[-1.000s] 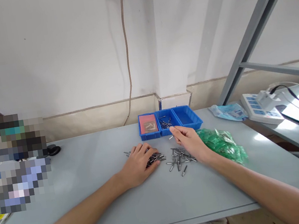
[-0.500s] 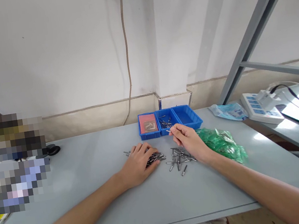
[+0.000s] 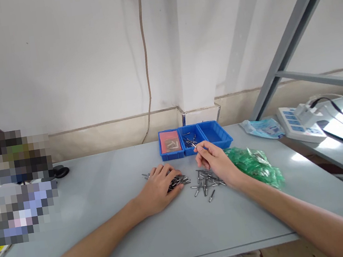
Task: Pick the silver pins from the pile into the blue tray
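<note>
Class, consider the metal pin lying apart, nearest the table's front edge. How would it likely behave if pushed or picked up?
The metal pin would probably roll when pushed, since it looks narrow and rounded. It may swing in a curve, as one end looks thicker. It should feel stiff, judging by its straight, metallic shape.

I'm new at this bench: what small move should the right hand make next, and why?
Probably release the metal pin into the middle blue bin: the right hand appears to pinch it at that bin's front edge, and similar pins already lie inside.
</note>
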### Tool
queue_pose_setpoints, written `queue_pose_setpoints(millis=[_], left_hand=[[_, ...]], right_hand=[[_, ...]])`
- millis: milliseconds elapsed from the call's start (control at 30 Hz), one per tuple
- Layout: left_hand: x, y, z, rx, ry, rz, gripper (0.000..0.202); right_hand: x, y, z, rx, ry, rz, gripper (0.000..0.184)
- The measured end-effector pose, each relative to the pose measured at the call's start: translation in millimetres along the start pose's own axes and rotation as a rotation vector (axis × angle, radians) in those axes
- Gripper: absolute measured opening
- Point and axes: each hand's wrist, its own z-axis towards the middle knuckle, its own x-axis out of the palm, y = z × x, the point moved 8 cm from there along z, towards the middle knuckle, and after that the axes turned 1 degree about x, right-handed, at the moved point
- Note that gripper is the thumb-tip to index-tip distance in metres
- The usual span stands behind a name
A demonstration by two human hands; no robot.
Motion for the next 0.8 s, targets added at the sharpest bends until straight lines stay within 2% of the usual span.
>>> queue_pose_setpoints(millis=[233, 500, 800], left_hand=[[0.3, 0, 0, -0.009, 0.02, 0.003, 0.025], [0.7, 1, 0, -0.006, 0.016, 0.011, 0.025], [0.3, 1, 0, -0.007, 0.017, 0.009, 0.025]], right_hand=[[1, 6, -3, -0.003, 0.003, -0.059, 0.036], [-3, 0, 0, 0.016, -0.039, -0.01, 0.029], [-3, -5, 1, 0.024, -0.025, -0.039, 0.032]])
